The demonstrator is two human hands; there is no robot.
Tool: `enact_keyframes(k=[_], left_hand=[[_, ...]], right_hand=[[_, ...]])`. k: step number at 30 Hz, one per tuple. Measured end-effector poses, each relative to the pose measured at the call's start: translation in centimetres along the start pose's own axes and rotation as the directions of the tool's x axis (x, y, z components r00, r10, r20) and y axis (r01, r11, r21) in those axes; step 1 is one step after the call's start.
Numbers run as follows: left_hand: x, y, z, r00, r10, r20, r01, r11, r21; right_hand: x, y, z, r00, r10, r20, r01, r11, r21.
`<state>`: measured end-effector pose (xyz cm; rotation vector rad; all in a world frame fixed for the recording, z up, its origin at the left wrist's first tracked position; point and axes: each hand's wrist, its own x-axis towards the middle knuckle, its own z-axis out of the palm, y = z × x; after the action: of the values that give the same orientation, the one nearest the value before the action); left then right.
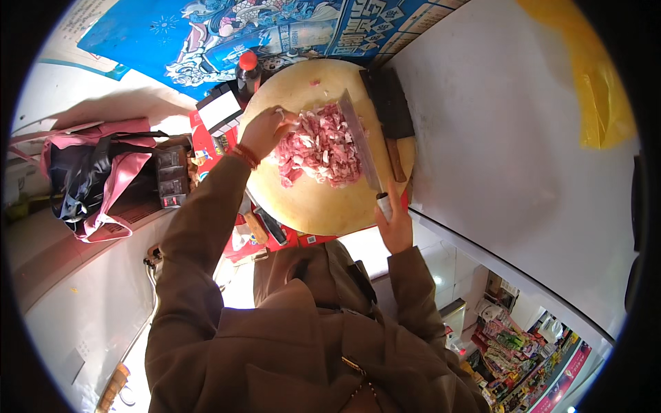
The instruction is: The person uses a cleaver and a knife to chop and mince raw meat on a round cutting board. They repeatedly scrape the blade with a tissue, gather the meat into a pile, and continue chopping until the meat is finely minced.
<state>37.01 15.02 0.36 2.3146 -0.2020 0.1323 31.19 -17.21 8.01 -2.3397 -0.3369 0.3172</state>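
A heap of chopped raw meat [325, 147], pink with pale fatty bits, lies on a thick round chopping board [304, 214]. My right hand [396, 222] grips the pale handle of a cleaver [359, 139]. Its broad blade stands along the right edge of the heap, seen nearly edge-on. At the heap's upper left is my left hand [268, 131], its fingertips at the meat; whether they pinch any of it is hidden. A second cleaver [387, 103], with a dark blade and wooden handle, rests on the board's right side.
A dark bottle with a red cap [248, 67] stands behind the board, before a blue printed carton [289, 36]. A knife with a black handle [271, 225] lies by the near left edge. To the left hangs a pink bag [124, 175]; a white wall [496, 118] bounds the right.
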Motion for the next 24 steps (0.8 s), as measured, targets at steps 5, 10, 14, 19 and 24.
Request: enact_keyframes(k=[5, 10, 14, 19, 24], left_hand=[[-7.7, 4.5, 1.9, 0.982, -0.133, -0.131, 0.111, 0.980, -0.167], [-15.2, 9.5, 2.4, 0.922, -0.386, -0.011, 0.366, 0.883, -0.294], [-20.4, 12.0, 2.5, 0.862, -0.502, -0.063, 0.459, 0.828, -0.321], [-22.6, 14.2, 3.8, 0.780, -0.616, -0.112, 0.531, 0.746, -0.403], [-20.8, 16.3, 4.5, 0.815, -0.531, -0.233, 0.426, 0.821, -0.380]], right_hand=[[6.6, 3.4, 0.3, 0.987, -0.160, -0.003, 0.155, 0.962, -0.222], [11.2, 6.3, 1.3, 0.965, -0.260, 0.043, 0.262, 0.923, -0.283], [9.3, 6.7, -0.6, 0.924, -0.306, 0.227, 0.360, 0.897, -0.255], [3.9, 6.5, -3.2, 0.918, -0.228, 0.325, 0.308, 0.925, -0.222], [1.0, 4.5, -4.6, 0.986, -0.094, 0.139, 0.103, 0.992, -0.066]])
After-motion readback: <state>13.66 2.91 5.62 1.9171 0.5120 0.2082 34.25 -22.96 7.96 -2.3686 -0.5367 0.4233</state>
